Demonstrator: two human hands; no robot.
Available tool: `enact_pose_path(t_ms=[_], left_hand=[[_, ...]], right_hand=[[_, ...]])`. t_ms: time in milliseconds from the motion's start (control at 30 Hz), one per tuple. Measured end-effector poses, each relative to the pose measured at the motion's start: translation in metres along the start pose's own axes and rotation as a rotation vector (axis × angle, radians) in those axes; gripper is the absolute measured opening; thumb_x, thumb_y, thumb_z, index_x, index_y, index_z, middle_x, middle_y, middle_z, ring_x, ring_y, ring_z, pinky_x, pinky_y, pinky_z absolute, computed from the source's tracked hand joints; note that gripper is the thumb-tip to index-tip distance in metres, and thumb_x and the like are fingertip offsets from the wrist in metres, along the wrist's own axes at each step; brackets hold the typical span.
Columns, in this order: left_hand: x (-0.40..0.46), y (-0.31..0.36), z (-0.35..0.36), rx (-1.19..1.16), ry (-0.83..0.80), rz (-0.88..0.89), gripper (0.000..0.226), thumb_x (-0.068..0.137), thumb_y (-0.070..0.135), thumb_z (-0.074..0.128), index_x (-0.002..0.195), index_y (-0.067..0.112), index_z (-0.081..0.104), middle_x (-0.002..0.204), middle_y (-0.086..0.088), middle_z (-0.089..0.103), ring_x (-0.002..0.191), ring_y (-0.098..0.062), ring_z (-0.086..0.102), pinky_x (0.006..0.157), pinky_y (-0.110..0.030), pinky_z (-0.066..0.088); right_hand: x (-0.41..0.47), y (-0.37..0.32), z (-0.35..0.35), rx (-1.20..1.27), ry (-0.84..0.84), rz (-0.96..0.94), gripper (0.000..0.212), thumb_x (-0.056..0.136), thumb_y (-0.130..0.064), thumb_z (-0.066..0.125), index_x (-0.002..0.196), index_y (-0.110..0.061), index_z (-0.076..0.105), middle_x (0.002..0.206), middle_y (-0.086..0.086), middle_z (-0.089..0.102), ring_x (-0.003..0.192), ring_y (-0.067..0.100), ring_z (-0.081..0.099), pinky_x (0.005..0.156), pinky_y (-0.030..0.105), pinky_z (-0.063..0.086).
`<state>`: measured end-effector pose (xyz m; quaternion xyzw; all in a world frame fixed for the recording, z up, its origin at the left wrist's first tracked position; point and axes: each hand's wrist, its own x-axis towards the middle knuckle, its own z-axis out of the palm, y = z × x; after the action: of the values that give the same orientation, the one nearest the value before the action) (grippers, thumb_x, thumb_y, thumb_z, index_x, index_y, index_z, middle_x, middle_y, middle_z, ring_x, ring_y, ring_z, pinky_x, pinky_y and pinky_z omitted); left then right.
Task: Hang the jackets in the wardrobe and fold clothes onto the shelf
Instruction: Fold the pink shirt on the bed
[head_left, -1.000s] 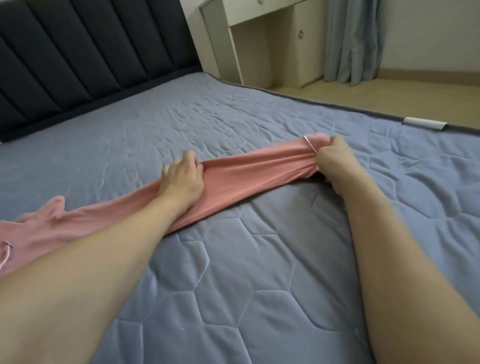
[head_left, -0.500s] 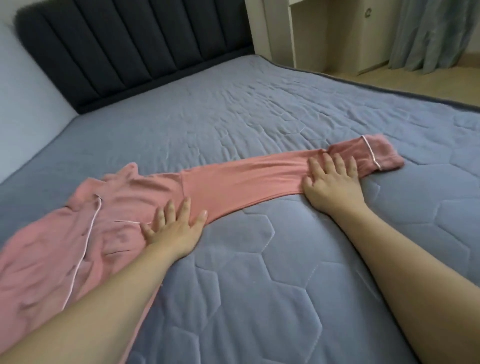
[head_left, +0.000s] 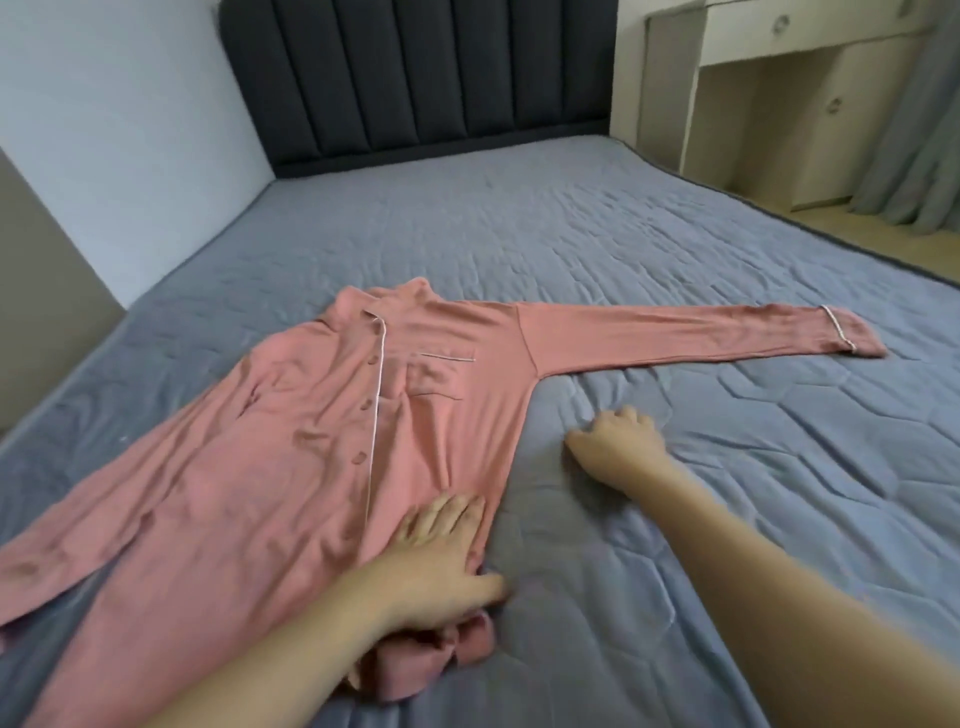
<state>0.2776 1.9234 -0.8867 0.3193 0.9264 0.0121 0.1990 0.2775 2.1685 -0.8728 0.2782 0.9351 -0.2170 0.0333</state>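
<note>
Spread across the grey bed (head_left: 675, 597), the pink shirt (head_left: 291, 441) lay flat and unfolded, my left hand (head_left: 441, 545) pressing its hem with straight fingers, my right hand (head_left: 618, 447) loosely curled on bare cover, folding apparently not yet begun.

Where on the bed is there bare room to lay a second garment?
Bare quilt lies between the headboard and the pink shirt, and again right of the right hand, below the outstretched sleeve. Crowded: the near left, where the left hand presses the shirt's hem.
</note>
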Motion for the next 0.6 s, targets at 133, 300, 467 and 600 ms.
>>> enact_pose_path(t_ms=[133, 300, 467, 600], left_hand=[[-0.064, -0.023, -0.015, -0.129, -0.027, 0.068, 0.117, 0.055, 0.095, 0.041, 0.148, 0.028, 0.018, 0.15, 0.011, 0.019, 0.141, -0.013, 0.019, 0.116, -0.033, 0.02], [-0.096, -0.052, -0.029, 0.32, 0.104, 0.17, 0.072, 0.069, 0.069, 0.057, 0.12, 0.021, 0.041, 0.122, -0.003, 0.042, 0.116, -0.027, 0.045, 0.094, -0.04, 0.038], [-0.105, -0.049, -0.034, 0.017, 0.244, 0.305, 0.014, 0.079, 0.023, 0.043, 0.09, 0.021, 0.05, 0.1, -0.005, 0.053, 0.1, -0.032, 0.058, 0.083, -0.041, 0.048], [-0.101, -0.031, -0.056, -0.597, 0.139, 0.393, 0.024, 0.07, 0.024, 0.042, 0.087, 0.023, 0.059, 0.083, 0.009, 0.061, 0.079, -0.011, 0.062, 0.075, -0.035, 0.049]], right_hand=[[-0.037, -0.058, 0.002, 0.51, -0.368, 0.138, 0.032, 0.094, -0.036, 0.049, 0.076, -0.01, 0.054, 0.064, 0.006, 0.05, 0.053, 0.019, 0.049, 0.051, 0.023, 0.037], [-0.085, -0.098, 0.032, 0.637, -0.53, 0.206, 0.031, 0.095, -0.027, 0.055, 0.11, 0.0, 0.053, 0.085, 0.017, 0.058, 0.068, 0.03, 0.058, 0.062, 0.042, 0.056], [-0.104, -0.088, 0.002, 0.959, -0.349, 0.325, 0.02, 0.102, -0.023, 0.046, 0.109, -0.005, 0.052, 0.084, 0.011, 0.058, 0.068, 0.022, 0.056, 0.054, 0.035, 0.05], [-0.114, -0.069, -0.044, 1.038, -0.256, 0.324, 0.028, 0.094, -0.03, 0.06, 0.111, -0.008, 0.061, 0.099, 0.014, 0.067, 0.077, 0.027, 0.063, 0.061, 0.036, 0.055]])
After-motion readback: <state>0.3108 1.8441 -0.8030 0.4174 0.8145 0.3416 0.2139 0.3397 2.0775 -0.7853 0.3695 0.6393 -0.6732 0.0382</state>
